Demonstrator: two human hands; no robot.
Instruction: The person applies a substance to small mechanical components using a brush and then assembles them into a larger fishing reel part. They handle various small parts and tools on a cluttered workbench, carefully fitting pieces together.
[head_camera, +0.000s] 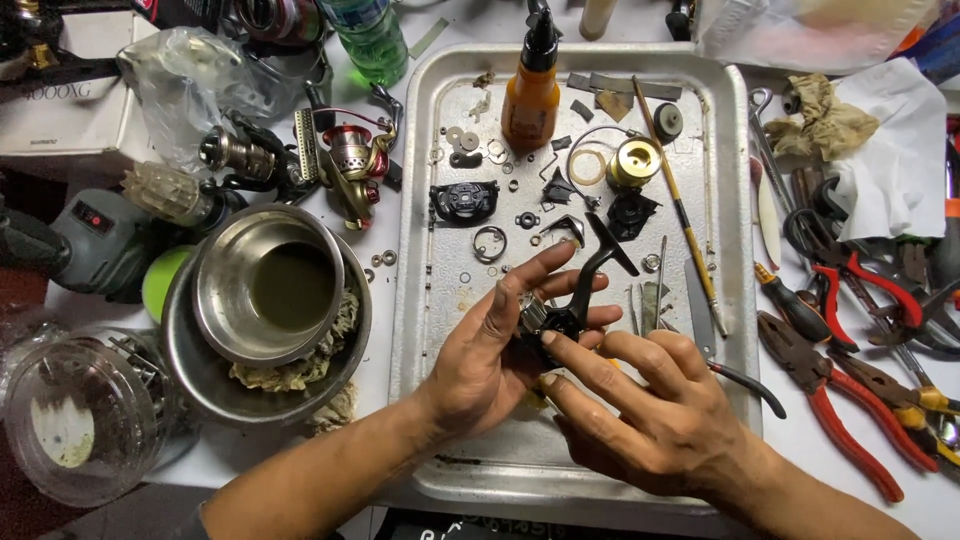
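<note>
Both hands meet over a metal tray (425, 200). My left hand (490, 350) cradles a small black fishing reel body (560, 320) with a black crank arm (600, 255) sticking up from it. My right hand (640, 410) touches the reel body with its fingertips from the right. Loose reel parts lie on the tray beyond the hands: a black side plate (463, 200), a gold spool (634, 162), washers, rings and small screws. An orange bottle with a black nozzle (531, 90) stands at the tray's far end.
Left of the tray sit nested steel bowls (270, 300) with rags, a red spinning reel (350, 160), a green bottle (372, 35) and a clear plastic tub (80, 420). Right of it lie red-handled pliers (830, 390), cutters, a wrench and cloths (880, 150). A thin brush (680, 200) rests in the tray.
</note>
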